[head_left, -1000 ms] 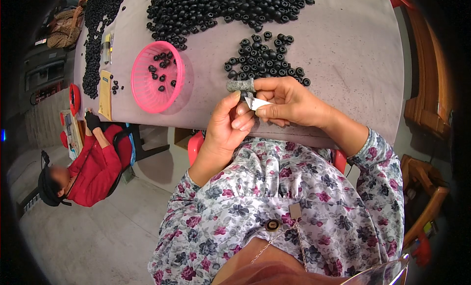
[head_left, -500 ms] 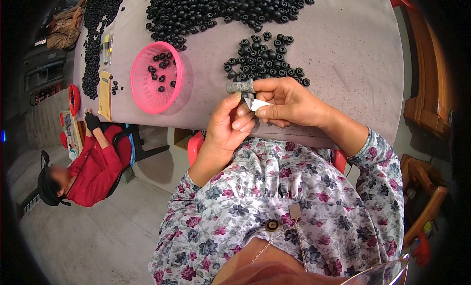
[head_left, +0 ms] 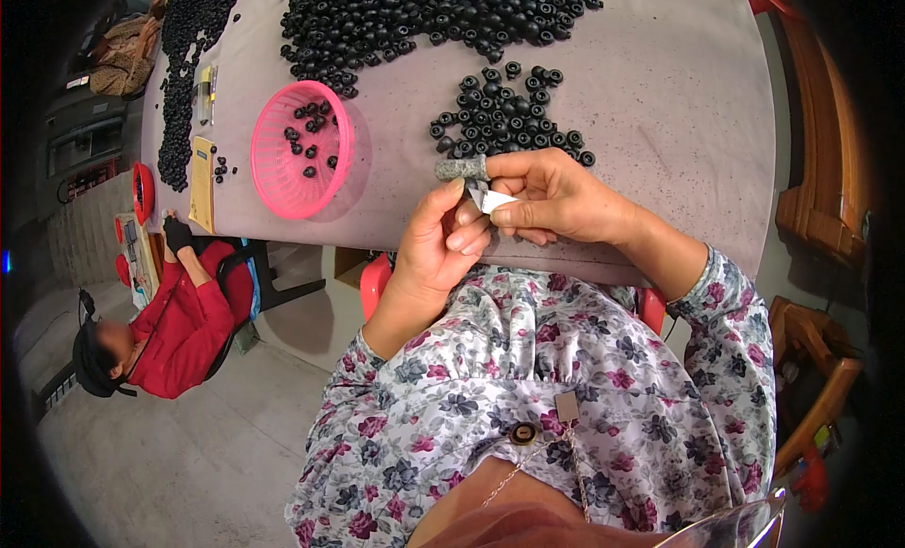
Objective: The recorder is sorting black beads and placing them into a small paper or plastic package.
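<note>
We see a flat yellow packet (head_left: 202,182) lying on the grey table (head_left: 660,124), left of the pink basket (head_left: 300,162), long and narrow with dark print on its face. Just above it lies a smaller yellowish packet (head_left: 206,91), partly covered by something dark, its details too small to tell. Between the fingers of our right hand (head_left: 556,197) and left hand (head_left: 441,251) sits a small white slip (head_left: 497,201), folded to a point.
</note>
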{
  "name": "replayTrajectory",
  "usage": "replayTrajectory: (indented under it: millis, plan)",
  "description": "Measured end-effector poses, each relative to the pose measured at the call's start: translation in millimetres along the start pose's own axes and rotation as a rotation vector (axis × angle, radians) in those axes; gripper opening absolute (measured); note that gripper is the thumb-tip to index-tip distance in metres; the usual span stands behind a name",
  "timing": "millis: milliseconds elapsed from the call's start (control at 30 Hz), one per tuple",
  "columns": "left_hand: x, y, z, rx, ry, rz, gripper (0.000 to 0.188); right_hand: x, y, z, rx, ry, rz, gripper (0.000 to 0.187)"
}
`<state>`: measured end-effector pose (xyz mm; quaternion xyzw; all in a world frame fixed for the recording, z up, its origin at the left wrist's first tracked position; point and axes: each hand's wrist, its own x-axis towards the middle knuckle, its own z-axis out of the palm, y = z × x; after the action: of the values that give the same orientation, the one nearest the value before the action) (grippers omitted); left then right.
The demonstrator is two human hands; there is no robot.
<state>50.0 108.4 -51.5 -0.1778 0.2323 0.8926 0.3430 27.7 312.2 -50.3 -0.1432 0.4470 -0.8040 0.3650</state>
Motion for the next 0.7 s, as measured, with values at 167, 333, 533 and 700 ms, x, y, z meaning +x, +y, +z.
replayTrajectory:
  millis: [167,333,533,700]
  plan:
    - [-0.7,-1.6,1.7,-0.012,0.021,0.002,0.017,-0.2,-2.0,2.1,-0.006,0.014,0.000,0.030]
    - [-1.2,-3.2,3.3,-0.011,0.041,0.012,0.019,-0.2,-1.0,0.0,0.005,-0.009,0.009,0.024]
    - [-3.2,-4.3,6.9,-0.009,0.046,0.028,0.019,-0.2,-1.1,1.5,0.011,0.009,0.008,0.021]
    - [-4.0,-2.9,5.3,0.001,0.028,0.010,0.018,-0.5,0.1,0.8,0.036,0.005,-0.002,0.015]
